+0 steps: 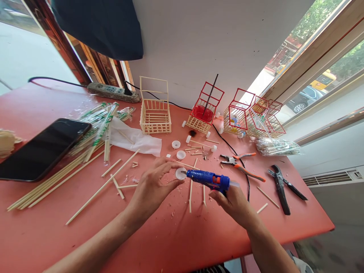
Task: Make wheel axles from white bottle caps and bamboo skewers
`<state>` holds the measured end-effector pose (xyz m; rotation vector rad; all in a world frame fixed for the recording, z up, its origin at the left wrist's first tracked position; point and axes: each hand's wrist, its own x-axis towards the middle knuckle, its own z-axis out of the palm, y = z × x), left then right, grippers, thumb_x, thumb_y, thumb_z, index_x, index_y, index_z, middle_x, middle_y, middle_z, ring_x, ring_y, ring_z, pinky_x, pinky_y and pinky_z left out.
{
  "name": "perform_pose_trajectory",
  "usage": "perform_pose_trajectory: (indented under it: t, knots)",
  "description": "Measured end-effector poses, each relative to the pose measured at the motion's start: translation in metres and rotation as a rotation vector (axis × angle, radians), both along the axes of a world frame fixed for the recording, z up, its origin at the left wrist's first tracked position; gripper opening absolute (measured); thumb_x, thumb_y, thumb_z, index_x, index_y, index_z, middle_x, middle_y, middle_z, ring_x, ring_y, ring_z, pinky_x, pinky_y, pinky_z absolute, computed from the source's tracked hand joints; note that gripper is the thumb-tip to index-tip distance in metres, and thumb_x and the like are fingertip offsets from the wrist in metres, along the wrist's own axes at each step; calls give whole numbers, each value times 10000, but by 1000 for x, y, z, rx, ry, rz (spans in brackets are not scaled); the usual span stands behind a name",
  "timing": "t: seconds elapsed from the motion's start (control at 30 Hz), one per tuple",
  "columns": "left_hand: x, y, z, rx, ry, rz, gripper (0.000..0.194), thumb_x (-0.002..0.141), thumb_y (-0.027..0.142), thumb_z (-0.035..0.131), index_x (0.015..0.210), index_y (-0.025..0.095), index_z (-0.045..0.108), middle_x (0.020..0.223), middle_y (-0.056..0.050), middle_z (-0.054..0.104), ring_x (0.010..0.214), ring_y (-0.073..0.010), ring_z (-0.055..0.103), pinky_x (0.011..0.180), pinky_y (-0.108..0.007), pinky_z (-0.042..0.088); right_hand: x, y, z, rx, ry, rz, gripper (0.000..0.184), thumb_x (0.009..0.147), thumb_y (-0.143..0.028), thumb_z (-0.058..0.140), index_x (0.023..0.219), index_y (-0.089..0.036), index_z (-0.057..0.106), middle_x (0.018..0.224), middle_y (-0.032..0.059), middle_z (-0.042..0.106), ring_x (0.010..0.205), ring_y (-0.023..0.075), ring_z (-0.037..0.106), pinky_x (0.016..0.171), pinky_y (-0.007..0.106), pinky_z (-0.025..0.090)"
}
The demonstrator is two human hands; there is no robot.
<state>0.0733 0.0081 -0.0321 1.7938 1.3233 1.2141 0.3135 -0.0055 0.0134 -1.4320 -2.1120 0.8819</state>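
Note:
My left hand (152,189) pinches a small white bottle cap (179,174) between thumb and fingers, above the middle of the table. My right hand (234,204) is wrapped round the grip of a blue hot glue gun (209,179), its nozzle pointing left and meeting the cap. Whether glue is coming out is too small to tell. Just behind lie two more white caps, one (176,144) farther back than the other (181,154). A thin wooden stick (189,165) shows beyond my left fingertips. Under the glue gun lie joined wooden sticks (190,197).
Along the wall stand a plain stick cart (156,113), a red-trimmed cart (203,110) and more carts. Pliers (241,165) and a black cutter (281,187) lie right. At left are a phone (42,149), long sticks (57,178), wrapped chopsticks (105,125) and a power strip (113,92).

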Motion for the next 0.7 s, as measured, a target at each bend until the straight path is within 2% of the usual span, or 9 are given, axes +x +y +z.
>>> perform_pose_trajectory:
  t: [0.2, 0.43, 0.7]
  knots:
    - [-1, 0, 0, -1, 7, -2, 218, 830, 237, 752, 1045, 250, 717, 1039, -30, 685, 971, -226, 635, 904, -369, 508, 1, 0, 0, -7, -9, 14, 501, 948, -628, 501, 679, -205, 508, 522, -32, 500, 467, 115, 443, 473, 233, 323]
    - [0, 1, 0, -12, 8, 5, 265, 804, 210, 783, 1061, 236, 720, 1061, -34, 684, 979, -226, 636, 910, -362, 502, 2, -1, -1, -23, -1, 23, 432, 951, -560, 544, 728, -191, 570, 547, -34, 501, 487, 113, 421, 496, 230, 347]
    - [0, 1, 1, -9, 9, 3, 235, 801, 199, 773, 1030, 227, 732, 1033, -37, 697, 951, -225, 646, 896, -363, 517, 2, -2, -4, 5, -11, 68, 381, 954, -540, 567, 848, -177, 613, 639, -31, 508, 556, 107, 365, 525, 215, 330]
